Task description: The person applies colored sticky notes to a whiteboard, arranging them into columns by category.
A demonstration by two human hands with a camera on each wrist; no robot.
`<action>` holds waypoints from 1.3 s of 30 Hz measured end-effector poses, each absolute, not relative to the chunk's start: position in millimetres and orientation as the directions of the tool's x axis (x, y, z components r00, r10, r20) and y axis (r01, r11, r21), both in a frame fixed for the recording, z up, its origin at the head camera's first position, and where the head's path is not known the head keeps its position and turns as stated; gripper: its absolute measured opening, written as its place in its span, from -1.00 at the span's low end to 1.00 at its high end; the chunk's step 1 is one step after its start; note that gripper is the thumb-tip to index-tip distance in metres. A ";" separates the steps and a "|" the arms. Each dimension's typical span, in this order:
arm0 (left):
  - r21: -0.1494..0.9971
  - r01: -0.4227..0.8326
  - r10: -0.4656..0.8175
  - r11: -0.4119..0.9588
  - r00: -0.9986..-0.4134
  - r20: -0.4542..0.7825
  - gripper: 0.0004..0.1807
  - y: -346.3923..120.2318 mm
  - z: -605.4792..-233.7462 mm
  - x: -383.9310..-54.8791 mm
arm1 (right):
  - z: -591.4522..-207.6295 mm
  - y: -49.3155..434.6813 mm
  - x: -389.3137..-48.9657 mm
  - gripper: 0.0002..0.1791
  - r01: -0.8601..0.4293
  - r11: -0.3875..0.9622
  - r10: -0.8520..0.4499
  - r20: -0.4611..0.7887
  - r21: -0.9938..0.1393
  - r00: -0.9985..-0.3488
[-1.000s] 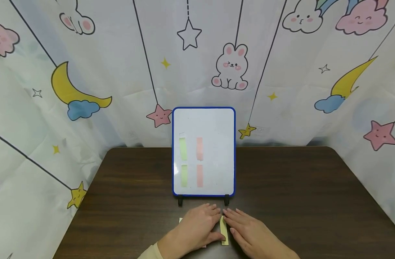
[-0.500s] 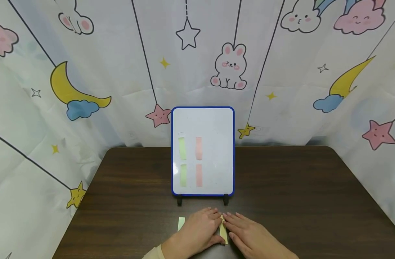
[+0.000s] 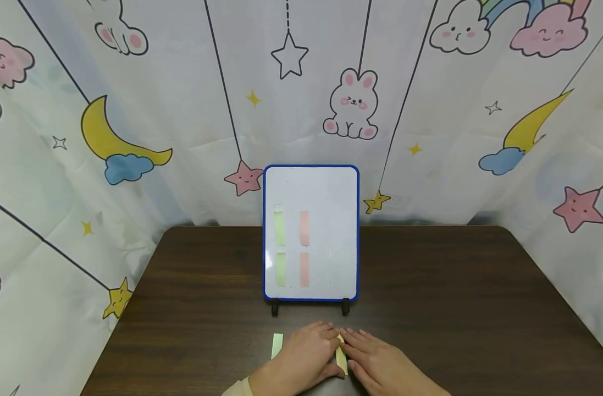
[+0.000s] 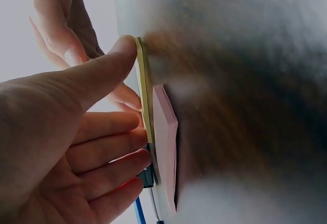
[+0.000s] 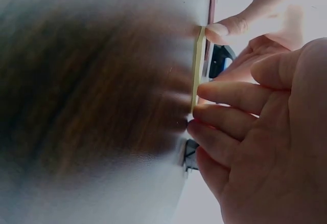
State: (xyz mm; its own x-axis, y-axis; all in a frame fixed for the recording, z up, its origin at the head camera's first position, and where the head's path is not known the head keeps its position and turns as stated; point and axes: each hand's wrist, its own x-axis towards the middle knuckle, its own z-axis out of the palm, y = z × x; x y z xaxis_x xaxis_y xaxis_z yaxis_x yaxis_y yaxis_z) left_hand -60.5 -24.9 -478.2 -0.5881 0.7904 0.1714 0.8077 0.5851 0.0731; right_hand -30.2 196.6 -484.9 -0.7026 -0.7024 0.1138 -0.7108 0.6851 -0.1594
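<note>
A narrow yellow pad of sticky notes (image 3: 341,357) lies on the table between my two hands. My left hand (image 3: 308,352) has its thumb pressed on the pad's near end, as the left wrist view shows, while its fingertips reach the far part. Fingertips of my right hand (image 3: 375,355) touch the yellow pad's far end and right side, fairly straight, with that thumb apart from the pad. A pink sticky-note pad (image 4: 166,142) lies beneath and beside my left hand; the head view hides it. Past the left wrist, a pale green pad (image 3: 277,345) shows partly.
A blue-edged whiteboard (image 3: 333,231) stands on black feet (image 3: 346,307) just beyond the hands. Two green strips (image 3: 280,269) and two pink strips (image 3: 304,269) are stuck on it. The dark wooden table (image 3: 454,297) backs onto a patterned curtain (image 3: 182,82).
My left hand has drawn slightly nearer and to the right, so more of the green pad shows and the pink one is hidden. Both hands stay at the yellow pad.
</note>
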 end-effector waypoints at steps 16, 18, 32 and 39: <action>0.132 0.811 0.784 0.569 -0.584 0.209 -0.65 -22.5 -481.6 -62.6 | -484.4 199.6 -29.2 -0.61 -0.683 0.708 -0.661 0.175 -0.178 -0.730; 0.155 0.806 0.781 0.571 -0.592 0.201 -0.55 -21.5 -480.9 -62.6 | -483.3 199.5 -29.6 -0.60 -0.678 0.711 -0.659 0.161 -0.187 -0.735; 0.037 0.802 0.779 0.596 -0.589 0.215 -0.75 -19.1 -476.8 -60.4 | -481.7 198.0 -30.8 -0.64 -0.678 0.700 -0.662 0.155 -0.223 -0.734; 0.027 0.798 0.769 0.601 -0.588 0.252 -0.84 -19.9 -480.4 -62.5 | -476.5 197.8 -30.4 -0.55 -0.624 0.720 -0.650 0.020 -0.302 -0.760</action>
